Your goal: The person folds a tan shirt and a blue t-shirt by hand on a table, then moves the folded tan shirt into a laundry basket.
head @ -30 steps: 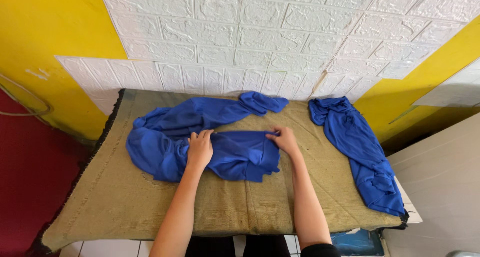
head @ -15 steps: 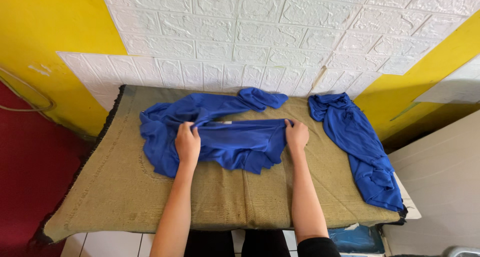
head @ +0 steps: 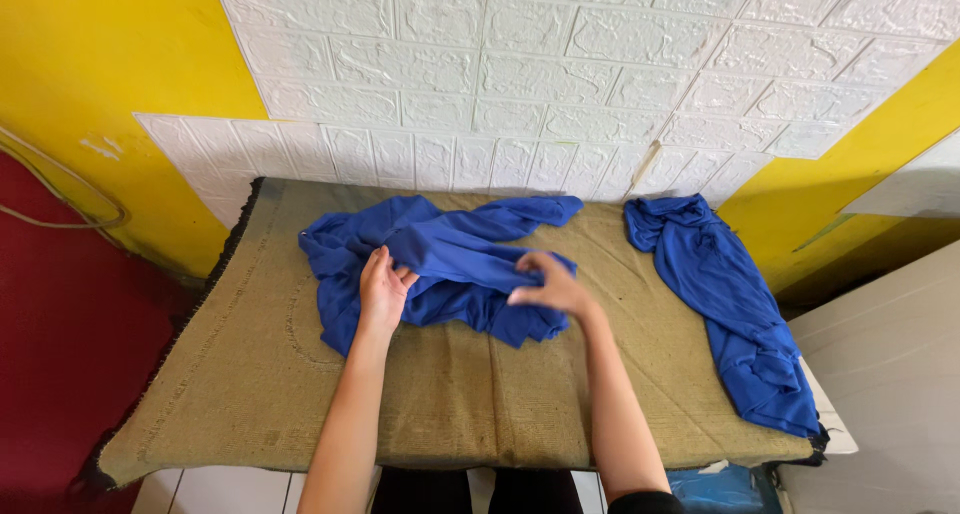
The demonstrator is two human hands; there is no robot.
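Head view: our left hand (head: 380,292) pinches the crumpled blue garment (head: 450,259) mid-mat (head: 240,374); our right hand (head: 548,286), fingers curled, grips its right fold. Second blue garment (head: 735,309) right of it. Risk: loose folds slipping, bunching again.

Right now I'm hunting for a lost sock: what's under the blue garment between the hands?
Around the blue garment only the tan mat shows. The left hand grips its edge. Whatever lies beneath its bunched folds is covered.
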